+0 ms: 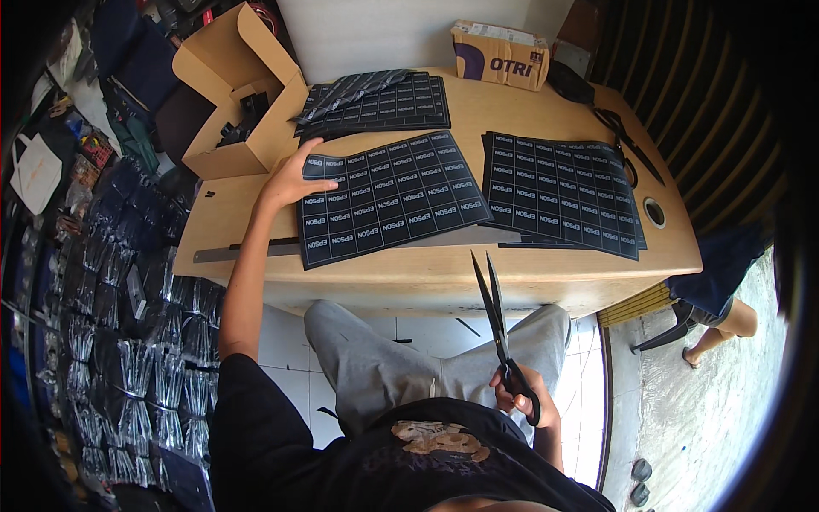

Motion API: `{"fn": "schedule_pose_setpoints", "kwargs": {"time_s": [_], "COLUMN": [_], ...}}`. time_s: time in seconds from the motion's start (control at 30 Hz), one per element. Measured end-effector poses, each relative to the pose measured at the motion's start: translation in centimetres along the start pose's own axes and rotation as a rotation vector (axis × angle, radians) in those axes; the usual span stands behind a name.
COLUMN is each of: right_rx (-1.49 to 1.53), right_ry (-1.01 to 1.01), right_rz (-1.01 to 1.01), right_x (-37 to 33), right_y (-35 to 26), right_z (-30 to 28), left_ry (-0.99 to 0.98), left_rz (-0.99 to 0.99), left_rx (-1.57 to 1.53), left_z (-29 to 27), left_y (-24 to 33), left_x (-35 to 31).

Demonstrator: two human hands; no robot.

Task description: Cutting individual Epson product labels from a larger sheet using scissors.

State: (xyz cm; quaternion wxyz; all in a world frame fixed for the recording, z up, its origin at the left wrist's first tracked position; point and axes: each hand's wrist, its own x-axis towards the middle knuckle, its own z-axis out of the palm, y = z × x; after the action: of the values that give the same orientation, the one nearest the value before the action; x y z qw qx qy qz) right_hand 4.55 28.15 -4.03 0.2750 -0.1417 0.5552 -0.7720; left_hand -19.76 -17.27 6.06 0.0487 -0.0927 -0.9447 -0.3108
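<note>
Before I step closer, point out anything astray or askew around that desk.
Thin dark strips lie scattered on the white tiled floor, like stray offcuts. On the wooden desk, a rumpled printed sheet slants across the rear stack, out of line. The black sheet under the left hand sits crooked too.

A wooden desk (495, 111) stands before a white wall (367, 34), white tiles (589, 375) below. At right rises a dark, yellow-striped surface (708, 111); beneath it, grey ground (682, 418) lies in bright light, whitest toward the rim.
</note>
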Motion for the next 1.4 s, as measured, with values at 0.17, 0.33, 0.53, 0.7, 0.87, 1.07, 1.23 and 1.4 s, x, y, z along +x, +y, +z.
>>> {"fn": "schedule_pose_setpoints", "kwargs": {"time_s": [0.17, 0.33, 0.53, 0.7, 0.87, 1.07, 1.23, 1.4], "right_rx": [0.000, -0.041, 0.021, 0.016, 0.057, 0.063, 0.043, 0.018], "right_ry": [-0.002, 0.030, 0.071, 0.113, 0.091, 0.044, 0.034, 0.065], "right_rz": [-0.027, 0.005, 0.014, 0.003, 0.035, 0.063, 0.059, 0.050], "right_x": [0.1, -0.8, -1.4, -1.5, -0.8, -0.4, -0.3, -1.3], "right_y": [0.1, 0.0, 0.2, -0.1, -0.3, 0.2, -0.2, -0.1], "right_z": [0.3, 0.5, 0.4, 0.3, -0.3, -0.6, -0.2, -0.3], "left_ry": [0.289, 0.373, 0.157, -0.136, -0.137, -0.046, 0.131, 0.260], "left_rz": [0.067, 0.004, 0.157, 0.260, 0.198, 0.272, 0.496, 0.531], "left_rx": [0.247, 0.258, 0.232, 0.131, 0.360, 0.343, 0.415, 0.608], "left_z": [1.6, 1.5, 5.3, 8.2, 10.5, 11.2, 7.7, 1.5], "left_y": [-0.7, -2.5, 2.0, 6.5, 7.3, 6.5, 6.3, 9.2], "left_x": [3.5, 9.5, 10.6, 6.3, 4.0, 4.9, 7.9, 12.9]}}
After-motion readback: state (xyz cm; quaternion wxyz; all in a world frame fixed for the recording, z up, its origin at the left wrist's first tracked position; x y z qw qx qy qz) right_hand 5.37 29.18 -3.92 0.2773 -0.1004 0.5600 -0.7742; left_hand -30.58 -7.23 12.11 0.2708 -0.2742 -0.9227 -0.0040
